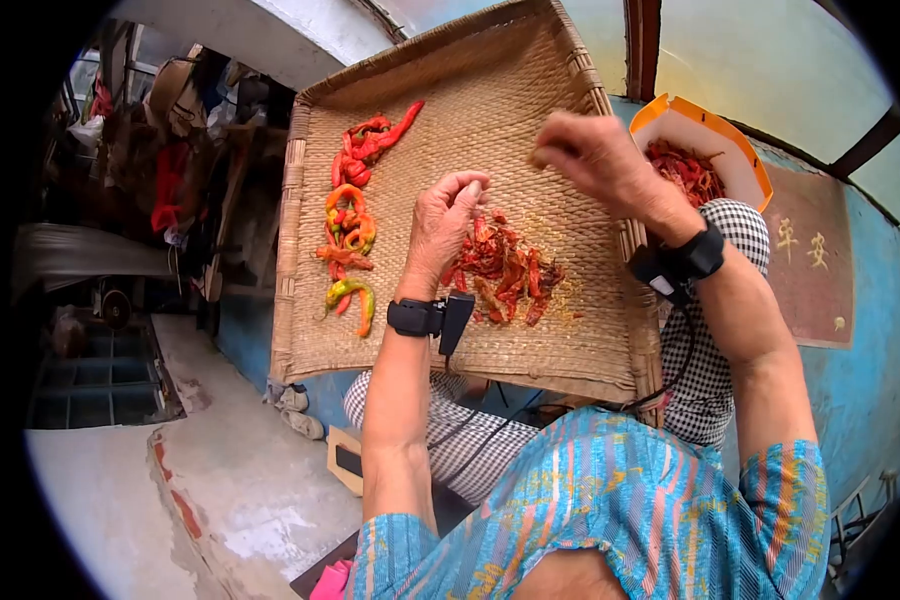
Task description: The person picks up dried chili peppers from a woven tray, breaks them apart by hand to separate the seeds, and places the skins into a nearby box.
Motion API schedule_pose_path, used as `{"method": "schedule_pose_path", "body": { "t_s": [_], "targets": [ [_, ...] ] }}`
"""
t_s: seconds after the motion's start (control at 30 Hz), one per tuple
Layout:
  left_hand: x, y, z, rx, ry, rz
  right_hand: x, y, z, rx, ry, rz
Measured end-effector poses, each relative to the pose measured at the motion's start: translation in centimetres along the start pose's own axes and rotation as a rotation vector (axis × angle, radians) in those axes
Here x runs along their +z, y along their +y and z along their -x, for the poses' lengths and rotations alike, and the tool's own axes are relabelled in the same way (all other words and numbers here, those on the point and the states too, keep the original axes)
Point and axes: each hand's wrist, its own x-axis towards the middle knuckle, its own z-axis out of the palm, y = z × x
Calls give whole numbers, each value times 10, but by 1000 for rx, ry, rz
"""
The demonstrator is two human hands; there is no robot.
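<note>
My left hand [446, 222] is over the middle of a woven bamboo tray [480, 110], thumb and fingertips pinched together; whatever they hold is hidden. Slightly blurred, my right hand [598, 160] hovers above the tray's right side with its fingers curled in. I cannot make out anything between them. Below and between the hands lies a pile of torn dried red chili pieces [505, 272], with pale seeds [568, 295] scattered around it. Whole red chilies [370, 145] and orange-green chilies [350, 225] form a column along the tray's left side.
A white container with an orange rim [755, 170], holding dried red chilies [685, 172], stands beyond the tray's right edge. Checkered trousers [490, 450] show under the tray. A doormat [805, 260] is at the right, and shoes [298, 412] sit on the floor at left.
</note>
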Motion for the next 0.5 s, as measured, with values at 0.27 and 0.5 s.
{"method": "schedule_pose_path", "body": {
  "t_s": [0.27, 0.5],
  "targets": [
    [-51, -71, 12, 73, 181, -1288, -91, 41, 28, 366, 59, 975],
    [-51, -74, 8, 66, 182, -1175, -60, 14, 14, 119, 36, 744]
  ]
}}
